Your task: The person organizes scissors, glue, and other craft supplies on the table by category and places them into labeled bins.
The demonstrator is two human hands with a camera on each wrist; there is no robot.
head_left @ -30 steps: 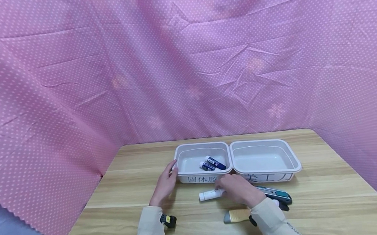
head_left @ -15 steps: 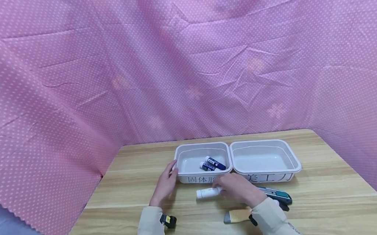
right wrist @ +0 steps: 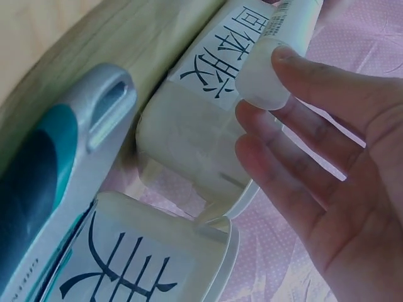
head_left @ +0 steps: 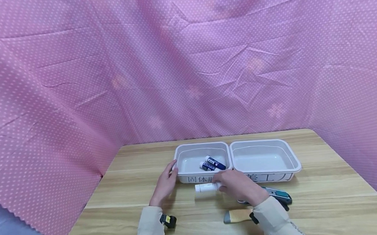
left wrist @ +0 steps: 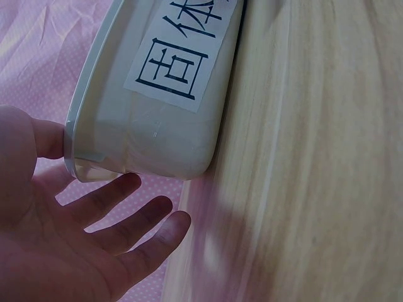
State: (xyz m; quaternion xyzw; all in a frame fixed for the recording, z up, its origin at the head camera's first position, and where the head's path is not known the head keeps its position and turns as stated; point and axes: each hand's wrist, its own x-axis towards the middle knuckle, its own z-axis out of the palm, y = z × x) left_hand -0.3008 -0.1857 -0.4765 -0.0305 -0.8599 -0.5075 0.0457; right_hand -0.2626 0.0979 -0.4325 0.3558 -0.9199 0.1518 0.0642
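My right hand (head_left: 237,185) pinches a white glue stick (head_left: 206,187) by one end between thumb and fingers. It is held sideways just in front of the left white box (head_left: 186,178); in the right wrist view the glue stick (right wrist: 267,75) shows a barcode and overlaps the box's label. Inside that box lie two blue-and-white glue sticks (head_left: 216,163). My left hand (head_left: 164,185) touches the box's left front corner, and in the left wrist view its fingers (left wrist: 119,229) are spread along the box's end, with the thumb at the rim.
A second white box (head_left: 294,169) with a label stands right beside the first. In front of it lie a teal-and-grey utility knife (head_left: 277,193) and a yellow-handled one (head_left: 237,215), partly hidden by my right forearm. Pink dotted cloth (head_left: 185,77) hangs behind the wooden table (head_left: 122,211).
My right hand has lifted the white glue stick off the table and moved it slightly up and left toward the left box. My left hand has stayed at the box's corner.
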